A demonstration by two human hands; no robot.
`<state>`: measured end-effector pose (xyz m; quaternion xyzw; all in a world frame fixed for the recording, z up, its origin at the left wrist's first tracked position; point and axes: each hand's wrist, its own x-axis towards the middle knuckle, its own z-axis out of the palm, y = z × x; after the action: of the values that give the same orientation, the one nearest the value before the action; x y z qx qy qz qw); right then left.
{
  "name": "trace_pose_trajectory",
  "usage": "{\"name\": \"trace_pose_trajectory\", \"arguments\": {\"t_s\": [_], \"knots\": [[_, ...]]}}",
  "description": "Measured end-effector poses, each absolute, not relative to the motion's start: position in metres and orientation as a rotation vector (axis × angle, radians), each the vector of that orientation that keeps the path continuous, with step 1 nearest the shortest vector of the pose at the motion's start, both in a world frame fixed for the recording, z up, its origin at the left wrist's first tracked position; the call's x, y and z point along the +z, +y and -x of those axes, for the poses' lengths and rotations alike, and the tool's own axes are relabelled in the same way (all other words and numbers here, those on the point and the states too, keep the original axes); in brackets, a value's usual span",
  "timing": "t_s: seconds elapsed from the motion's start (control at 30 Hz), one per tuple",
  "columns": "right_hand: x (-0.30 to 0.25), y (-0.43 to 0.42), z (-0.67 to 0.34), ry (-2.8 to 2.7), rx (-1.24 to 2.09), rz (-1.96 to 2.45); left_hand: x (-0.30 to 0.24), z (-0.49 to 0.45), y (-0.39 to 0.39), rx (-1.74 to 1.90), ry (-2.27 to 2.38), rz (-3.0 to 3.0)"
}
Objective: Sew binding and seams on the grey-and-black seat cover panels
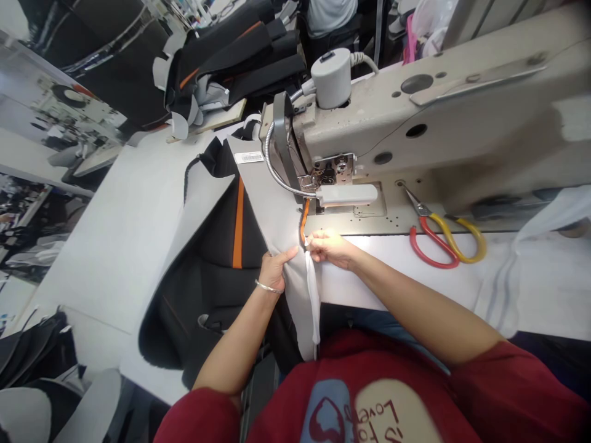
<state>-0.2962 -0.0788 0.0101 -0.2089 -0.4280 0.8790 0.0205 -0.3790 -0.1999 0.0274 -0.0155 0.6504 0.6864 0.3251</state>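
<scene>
A large black fabric piece [217, 240] with grey backing and an orange stripe drapes over the table's front edge. Its grey side runs up to the sewing machine's needle area [314, 191]. My left hand [274, 271], wearing a bangle, grips the grey panel [256, 184], thumb on top and fingers hidden underneath. My right hand [330, 247] pinches the panel's edge where a narrow orange strip [305, 218] meets a white strip [313, 295]. That white strip hangs from the fingertips toward my lap. A barcode label [249, 157] sits on the panel's upper part.
The sewing machine [369, 111] carries a white lamp [348, 195] by the needle. Scissors [446, 237] with red and yellow handles lie on its bed, right of my hand. Black fabric pieces [249, 55] are piled behind. White cloth [530, 246] lies at right.
</scene>
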Motion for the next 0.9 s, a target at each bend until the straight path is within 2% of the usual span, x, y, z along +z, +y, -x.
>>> {"name": "trace_pose_trajectory", "arguments": {"t_s": [0.27, 0.5, 0.9], "knots": [[0.015, -0.079, 0.294, -1.653, 2.533, 0.623, 0.035, 0.374, -0.196, 1.803, 1.753, 0.001], [0.01, -0.078, 0.296, -1.403, 2.723, 0.574, 0.035, 0.374, -0.195, 1.794, 1.729, -0.015], [0.007, -0.078, 0.298, -1.289, 2.804, 0.614, 0.024, 0.38, -0.2, 1.794, 1.66, 0.02]]}}
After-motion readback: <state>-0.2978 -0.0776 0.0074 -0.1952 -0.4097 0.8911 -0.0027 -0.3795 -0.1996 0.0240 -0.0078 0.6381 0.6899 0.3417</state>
